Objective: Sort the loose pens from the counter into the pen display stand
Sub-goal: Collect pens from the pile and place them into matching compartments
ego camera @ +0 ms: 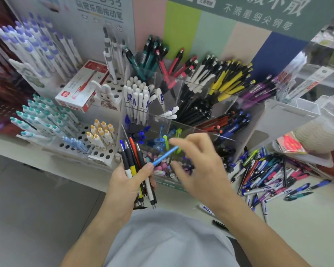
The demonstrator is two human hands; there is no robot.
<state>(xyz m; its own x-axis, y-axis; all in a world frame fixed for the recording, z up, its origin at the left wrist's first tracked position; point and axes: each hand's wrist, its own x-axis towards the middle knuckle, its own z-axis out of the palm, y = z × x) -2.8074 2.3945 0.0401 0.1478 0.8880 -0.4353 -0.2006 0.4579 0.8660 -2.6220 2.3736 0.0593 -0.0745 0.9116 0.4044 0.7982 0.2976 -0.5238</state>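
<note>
Loose pens [272,176] lie heaped on the white bench [307,218] right of the clear pen display stand [181,120], whose compartments stand open-topped. The left hand [127,182] grips a bundle of pens [135,164]; the right hand [197,166], blurred, pinches a light blue pen [165,156] above the front compartment. White pens show a blue "A".

left hand [127,182] grips pen bundle [132,160] | right hand [197,170] blurred, seemingly on blue pen [165,156]

A wall [183,31] of pastel pink, green, mint, beige and navy panels rises behind a white worktop [297,218]; grey floor [27,199] lies below left.
</note>
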